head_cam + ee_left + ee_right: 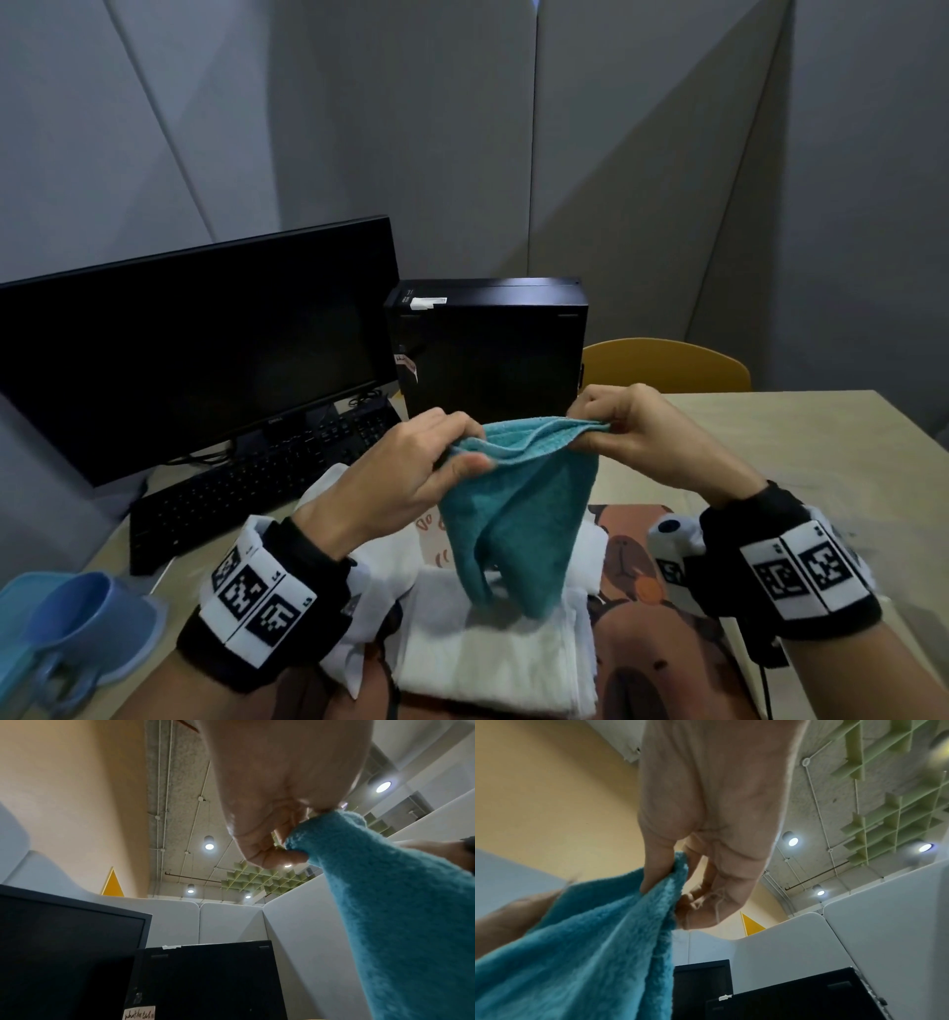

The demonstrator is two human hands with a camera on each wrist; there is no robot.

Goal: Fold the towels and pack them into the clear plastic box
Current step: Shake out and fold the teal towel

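Both hands raised above the bench (770,437): left hand (411,473) and right hand (637,437) each pinch an upper corner of the teal towel (518,509) between thumb and curled fingers, top edge slack between them, doubled body hanging with its lower tips touching the folded white towel (493,663) lying on the bench directly below. Wrist views confirm each grip: left thumb and fingers (267,850) closed on bunched cloth, right fingers (706,896) closed on the hem. Black monitor (195,344), keyboard (246,483), desktop computer case (488,349) behind; blue plastic cup (72,622) at left.
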